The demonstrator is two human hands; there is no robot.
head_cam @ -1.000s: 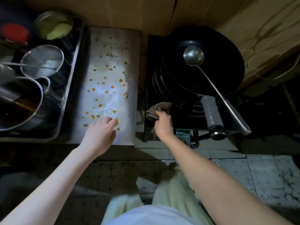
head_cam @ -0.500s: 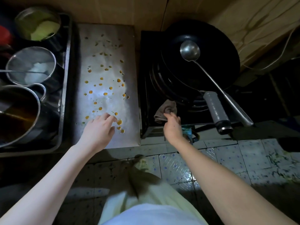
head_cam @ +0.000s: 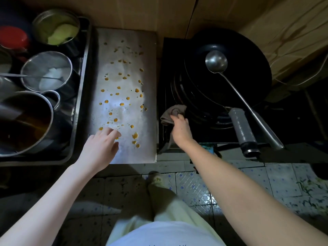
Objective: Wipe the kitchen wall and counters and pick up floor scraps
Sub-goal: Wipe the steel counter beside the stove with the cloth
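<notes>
The counter (head_cam: 147, 121), the steel plate in the middle of the frame, carries the same scatter of yellow bits (head_cam: 134, 135) as one second ago. I cannot see that any of them has moved. Your left hand (head_cam: 99, 150) stays at the lower edge of the plate, palm down, with the fingers loosely bent and the tips touching the steel among the nearest bits. It seems to hold nothing, but I cannot tell whether one small bit is under the fingertips.

Your right hand (head_cam: 181, 130) also keeps its place, right of centre in the frame. Its fingers are curled on the cloth (head_cam: 171, 112), which lies bunched at the front left corner of the stove (head_cam: 165, 86), just beside the wok (head_cam: 239, 50) with the ladle (head_cam: 216, 61) in it. A part of the cloth hangs down below the hand. The cloth has not left the stove during this second; only your head has shifted a little.

So, in my judgement, the wiping of this counter is not yet started. The next move is probably to bring the cloth over to the plate, or to gather the bits with the left hand first. The green floor scraps (head_cam: 308, 189) at the lower right are still waiting, and so is the wall (head_cam: 142, 11) at the top.
</notes>
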